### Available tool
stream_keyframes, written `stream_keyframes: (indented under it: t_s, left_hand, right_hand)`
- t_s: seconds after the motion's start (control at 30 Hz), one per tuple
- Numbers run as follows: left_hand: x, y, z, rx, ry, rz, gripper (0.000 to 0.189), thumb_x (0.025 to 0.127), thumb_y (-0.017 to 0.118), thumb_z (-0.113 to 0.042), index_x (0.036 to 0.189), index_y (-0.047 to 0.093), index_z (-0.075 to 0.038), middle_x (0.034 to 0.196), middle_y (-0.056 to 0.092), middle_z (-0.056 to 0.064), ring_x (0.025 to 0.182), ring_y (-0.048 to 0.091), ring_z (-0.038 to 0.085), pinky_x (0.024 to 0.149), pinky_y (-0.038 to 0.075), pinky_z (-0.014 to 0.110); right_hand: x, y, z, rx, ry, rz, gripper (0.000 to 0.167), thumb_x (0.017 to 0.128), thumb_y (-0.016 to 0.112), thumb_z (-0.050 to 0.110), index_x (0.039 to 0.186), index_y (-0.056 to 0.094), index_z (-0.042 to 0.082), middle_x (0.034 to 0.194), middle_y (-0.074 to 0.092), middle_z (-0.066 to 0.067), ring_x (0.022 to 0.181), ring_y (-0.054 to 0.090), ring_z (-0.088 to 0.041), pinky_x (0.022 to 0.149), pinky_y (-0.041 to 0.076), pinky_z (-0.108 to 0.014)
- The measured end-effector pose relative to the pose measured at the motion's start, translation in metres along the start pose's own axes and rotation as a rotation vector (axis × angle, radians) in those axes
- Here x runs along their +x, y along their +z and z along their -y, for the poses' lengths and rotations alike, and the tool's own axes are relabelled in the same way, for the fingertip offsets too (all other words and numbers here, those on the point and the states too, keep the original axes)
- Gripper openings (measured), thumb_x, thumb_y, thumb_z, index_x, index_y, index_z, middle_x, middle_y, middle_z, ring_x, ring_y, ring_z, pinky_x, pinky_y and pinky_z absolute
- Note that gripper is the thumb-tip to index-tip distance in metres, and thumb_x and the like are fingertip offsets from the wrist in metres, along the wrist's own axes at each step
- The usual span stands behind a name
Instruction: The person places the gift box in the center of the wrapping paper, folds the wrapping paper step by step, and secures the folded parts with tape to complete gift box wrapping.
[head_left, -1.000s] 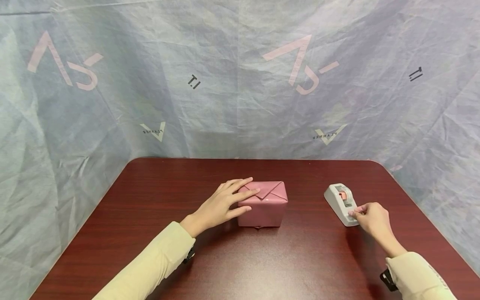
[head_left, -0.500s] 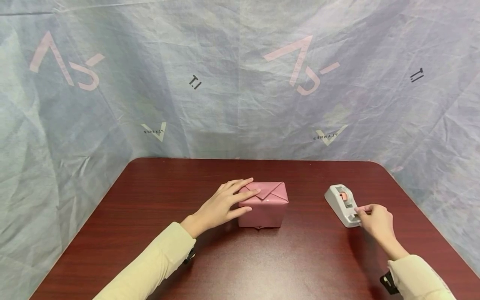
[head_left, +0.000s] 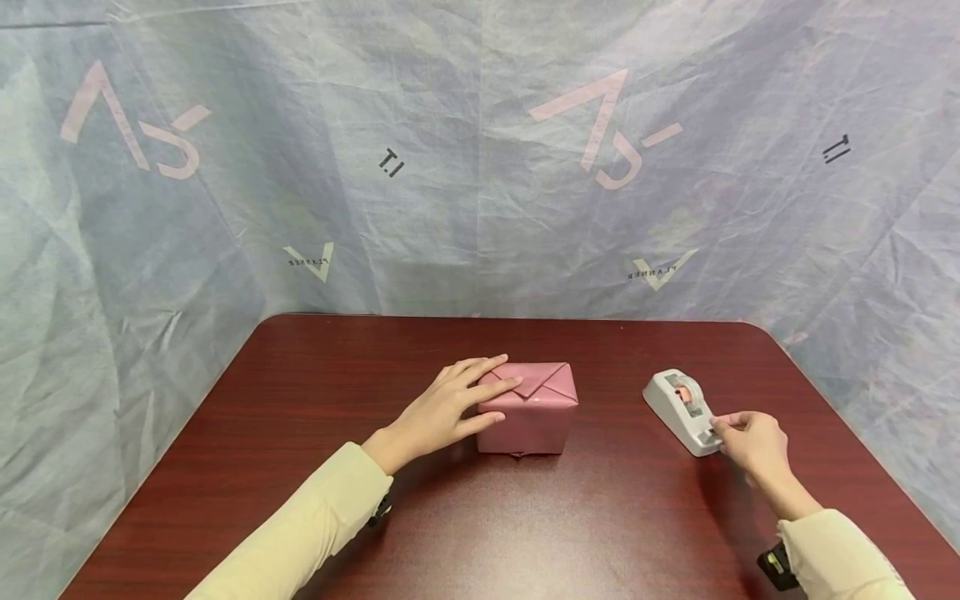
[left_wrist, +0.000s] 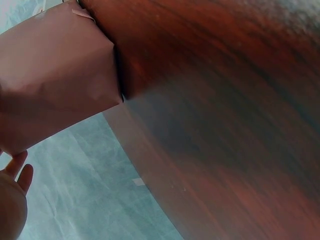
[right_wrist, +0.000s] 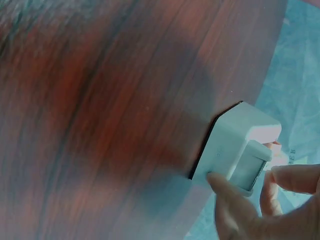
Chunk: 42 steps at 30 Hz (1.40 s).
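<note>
A box wrapped in pink paper [head_left: 534, 427] stands mid-table, a pointed flap folded over its top. My left hand [head_left: 450, 404] rests on its left side and top, fingers spread and fairly straight. In the left wrist view, the box [left_wrist: 60, 75] fills the upper left, with fingertips [left_wrist: 19, 162] at its lower corner. To the right sits a white tape dispenser [head_left: 675, 408] with a roll of tape [head_left: 684, 393]. My right hand [head_left: 753, 442] pinches at its cutter end, apparently on the tape's end, too fine to see clearly. In the right wrist view, a fingertip [right_wrist: 214, 180] touches the dispenser [right_wrist: 225, 142].
Both things stand on a dark red wooden table [head_left: 360, 350] with rounded far corners. Behind it and at the sides hangs a grey-blue cloth [head_left: 480, 208] with printed letters. A dark wrist device [head_left: 777, 567] shows under the right sleeve.
My right hand has shifted slightly right and nearer, from over the dispenser's front to its edge. The dispenser's far end has turned slightly left. My left hand and the box stay put.
</note>
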<state>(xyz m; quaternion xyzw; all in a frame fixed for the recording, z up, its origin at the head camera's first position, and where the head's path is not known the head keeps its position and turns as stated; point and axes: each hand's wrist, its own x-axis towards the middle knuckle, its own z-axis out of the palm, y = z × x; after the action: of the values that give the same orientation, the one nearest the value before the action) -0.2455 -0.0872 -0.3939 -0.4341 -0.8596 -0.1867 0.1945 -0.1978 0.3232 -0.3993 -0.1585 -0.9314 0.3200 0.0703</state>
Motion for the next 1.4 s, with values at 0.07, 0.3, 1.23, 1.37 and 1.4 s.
stream_keyframes:
  t_s: [0.07, 0.3, 1.23, 1.37, 1.4]
  left_hand:
    - [0.0, 0.0, 0.0, -0.004, 0.002, -0.003, 0.048, 0.088, 0.055, -0.042, 0.135, 0.043, -0.037, 0.147, 0.031, -0.005, 0.128, 0.038, 0.019, 0.097, 0.036, 0.049]
    - [0.0, 0.0, 0.001, -0.006, 0.006, -0.011, 0.049, 0.088, 0.057, -0.041, 0.135, 0.044, -0.036, 0.147, 0.032, -0.003, 0.128, 0.038, 0.019, 0.096, 0.037, 0.05]
    - [0.0, -0.003, 0.001, 0.014, 0.01, -0.006, 0.049, 0.088, 0.056, -0.041, 0.135, 0.044, -0.034, 0.147, 0.032, -0.003, 0.127, 0.038, 0.019, 0.097, 0.036, 0.046]
    - [0.0, -0.001, 0.0, 0.003, 0.003, 0.002, 0.049, 0.088, 0.056, -0.041, 0.135, 0.043, -0.036, 0.147, 0.031, -0.003, 0.127, 0.038, 0.018, 0.097, 0.036, 0.045]
    - [0.0, -0.001, 0.0, 0.001, 0.003, 0.002, 0.049, 0.088, 0.056, -0.041, 0.135, 0.043, -0.036, 0.147, 0.032, -0.002, 0.127, 0.038, 0.018, 0.097, 0.036, 0.046]
  right_hand:
    - [0.0, -0.001, 0.0, -0.02, -0.013, -0.008, 0.031, 0.087, 0.053, 0.019, 0.09, 0.064, -0.011, 0.056, 0.062, -0.004, 0.048, 0.051, -0.007, 0.048, 0.038, -0.025]
    - [-0.001, -0.001, 0.001, 0.191, 0.017, 0.172, 0.031, 0.092, 0.044, 0.015, 0.105, 0.046, -0.014, 0.071, 0.062, -0.008, 0.054, 0.061, -0.01, 0.049, 0.052, -0.03]
    - [-0.001, -0.013, -0.003, 0.441, 0.038, 0.458, 0.023, 0.096, 0.027, 0.005, 0.102, 0.033, -0.016, 0.085, 0.06, -0.009, 0.075, 0.067, -0.007, 0.075, 0.053, -0.029]
    - [-0.001, -0.015, -0.007, 0.362, 0.03, 0.434, 0.032, 0.095, 0.035, 0.012, 0.105, 0.042, -0.018, 0.083, 0.066, -0.005, 0.074, 0.066, -0.007, 0.07, 0.054, -0.028]
    - [-0.001, -0.016, -0.007, 0.339, 0.026, 0.426, 0.034, 0.095, 0.037, 0.013, 0.106, 0.043, -0.018, 0.082, 0.067, -0.005, 0.073, 0.065, -0.006, 0.068, 0.054, -0.028]
